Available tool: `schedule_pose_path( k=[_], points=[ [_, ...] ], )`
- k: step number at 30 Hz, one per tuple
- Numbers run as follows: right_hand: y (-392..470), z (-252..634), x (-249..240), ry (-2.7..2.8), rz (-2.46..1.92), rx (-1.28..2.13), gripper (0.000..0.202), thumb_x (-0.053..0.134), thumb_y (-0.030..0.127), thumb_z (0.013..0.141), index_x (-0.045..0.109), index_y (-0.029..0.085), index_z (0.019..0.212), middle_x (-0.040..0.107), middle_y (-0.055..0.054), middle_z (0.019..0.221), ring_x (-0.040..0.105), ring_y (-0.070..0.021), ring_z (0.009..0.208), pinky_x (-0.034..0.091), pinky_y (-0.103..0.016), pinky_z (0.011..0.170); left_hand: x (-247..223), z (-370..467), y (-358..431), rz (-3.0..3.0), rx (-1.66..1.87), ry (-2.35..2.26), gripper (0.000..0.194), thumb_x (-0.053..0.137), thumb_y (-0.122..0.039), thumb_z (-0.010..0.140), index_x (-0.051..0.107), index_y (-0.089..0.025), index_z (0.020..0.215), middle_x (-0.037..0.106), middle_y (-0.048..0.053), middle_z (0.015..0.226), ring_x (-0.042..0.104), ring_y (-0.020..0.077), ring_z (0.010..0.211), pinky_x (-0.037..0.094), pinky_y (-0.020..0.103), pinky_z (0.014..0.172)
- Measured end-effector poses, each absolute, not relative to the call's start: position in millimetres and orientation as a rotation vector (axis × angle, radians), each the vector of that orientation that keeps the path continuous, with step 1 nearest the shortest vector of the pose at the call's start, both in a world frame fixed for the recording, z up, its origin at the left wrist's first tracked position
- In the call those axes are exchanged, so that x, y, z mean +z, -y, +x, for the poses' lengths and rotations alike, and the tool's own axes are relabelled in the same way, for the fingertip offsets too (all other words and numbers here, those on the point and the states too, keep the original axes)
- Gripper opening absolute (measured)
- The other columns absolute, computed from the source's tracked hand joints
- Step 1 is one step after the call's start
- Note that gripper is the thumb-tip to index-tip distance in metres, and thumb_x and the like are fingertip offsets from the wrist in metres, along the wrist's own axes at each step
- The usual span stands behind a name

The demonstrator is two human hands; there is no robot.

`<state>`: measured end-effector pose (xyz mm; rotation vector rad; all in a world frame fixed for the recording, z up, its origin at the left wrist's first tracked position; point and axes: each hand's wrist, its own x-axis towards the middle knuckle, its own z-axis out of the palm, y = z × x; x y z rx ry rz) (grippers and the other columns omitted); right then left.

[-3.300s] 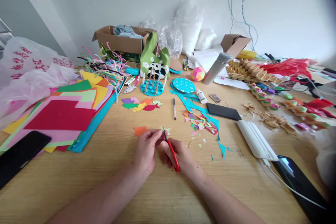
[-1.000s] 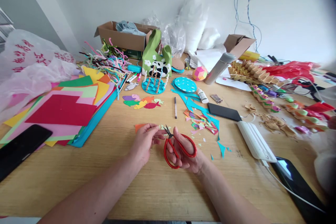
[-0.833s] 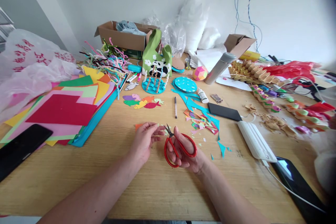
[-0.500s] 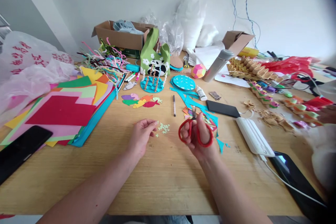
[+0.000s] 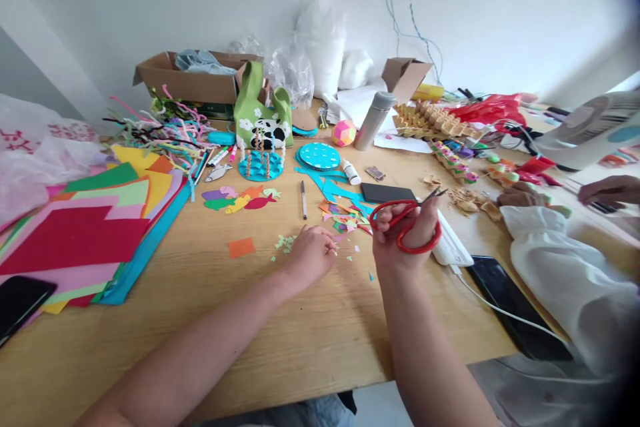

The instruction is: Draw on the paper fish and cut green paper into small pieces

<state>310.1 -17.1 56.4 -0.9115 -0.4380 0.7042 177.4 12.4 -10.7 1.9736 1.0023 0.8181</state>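
My right hand holds red-handled scissors raised above the table, fingers and thumb through the loops and blades pointing to the upper right. My left hand lies low over the table with its fingers curled together; what they hold, if anything, is hidden. Just left of it are tiny pale green paper bits, and an orange paper rectangle lies farther left. Beyond its fingertips is a heap of mixed coloured scraps. Several paper fish lie together behind the orange piece, and a pen is near them.
Coloured sheets are stacked at left, beside a black phone. Blue discs, a grey flask and a green panda bag stand behind. A white power bank is at right, near another person's hand.
The view has turned right. My left hand has moved right, from the green bits to the mixed scraps. The scissors have swung rightward. An orange rectangle now lies left of the green bits.
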Motion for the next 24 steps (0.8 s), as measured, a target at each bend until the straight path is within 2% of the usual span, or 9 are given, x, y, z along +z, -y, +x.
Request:
schedule_pose_path(
  k=[3,6,9,12,15,18,24],
  points=[
    [16,309,55,0.469,-0.943,0.704,0.054,0.044,0.068,0.084,0.048,0.02,0.06,0.051,0.003,0.047,0.043,-0.0072,0.035,0.022,-0.018,0.029,-16,187,-15,2.132,0.77,-0.996,0.025,0.059,-0.001,0.067,0.07,-0.022,0.059,0.069,0.006,0.084,0.058,0.0243,0.09,0.041,0.038,0.086],
    [16,311,54,0.586,-1.027,0.746,0.057,0.038,0.07,0.085,0.049,0.02,0.06,0.053,0.001,0.048,0.046,-0.0086,0.037,0.028,-0.019,0.033,-14,186,-16,2.152,0.797,-0.995,0.022,0.062,-0.003,0.068,0.069,-0.022,0.059,0.068,0.006,0.079,0.057,0.0239,0.087,0.04,0.039,0.087],
    [17,314,50,0.907,-1.208,0.89,0.062,0.034,0.07,0.088,0.056,0.018,0.062,0.06,-0.003,0.055,0.054,-0.0112,0.046,0.038,-0.022,0.043,-10,170,-18,2.074,0.896,-1.01,0.017,0.064,-0.009,0.071,0.071,-0.023,0.065,0.068,0.006,0.079,0.058,0.0242,0.086,0.041,0.037,0.086],
    [19,312,44,1.363,-1.433,1.074,0.06,0.041,0.065,0.089,0.062,0.016,0.062,0.065,-0.005,0.059,0.06,-0.013,0.055,0.043,-0.022,0.051,-4,132,-26,1.957,0.935,-1.08,0.017,0.065,-0.009,0.069,0.073,-0.024,0.073,0.071,0.007,0.082,0.061,0.0236,0.083,0.043,0.035,0.083],
    [21,303,41,1.663,-1.545,1.309,0.061,0.044,0.065,0.088,0.062,0.015,0.058,0.064,-0.005,0.056,0.058,-0.0128,0.051,0.041,-0.021,0.047,6,81,-37,1.798,0.91,-1.249,0.012,0.067,-0.017,0.069,0.074,-0.023,0.076,0.072,0.006,0.078,0.063,0.022,0.071,0.046,0.032,0.072],
    [22,295,39,1.748,-1.514,1.495,0.064,0.042,0.067,0.088,0.064,0.015,0.057,0.065,-0.005,0.055,0.056,-0.0118,0.046,0.04,-0.021,0.042,14,38,-46,1.674,0.966,-1.38,0.012,0.071,-0.025,0.065,0.074,-0.023,0.076,0.072,0.005,0.074,0.063,0.0218,0.068,0.046,0.03,0.067],
    [9,315,14,1.645,-1.73,1.273,0.063,0.053,0.066,0.082,0.059,0.016,0.044,0.057,-0.004,0.039,0.047,-0.0097,0.031,0.036,-0.021,0.035,3,11,-46,1.718,0.945,-1.445,0.013,0.075,-0.025,0.058,0.073,-0.025,0.07,0.069,0.004,0.074,0.058,0.0218,0.068,0.045,0.03,0.068]
  ],
)
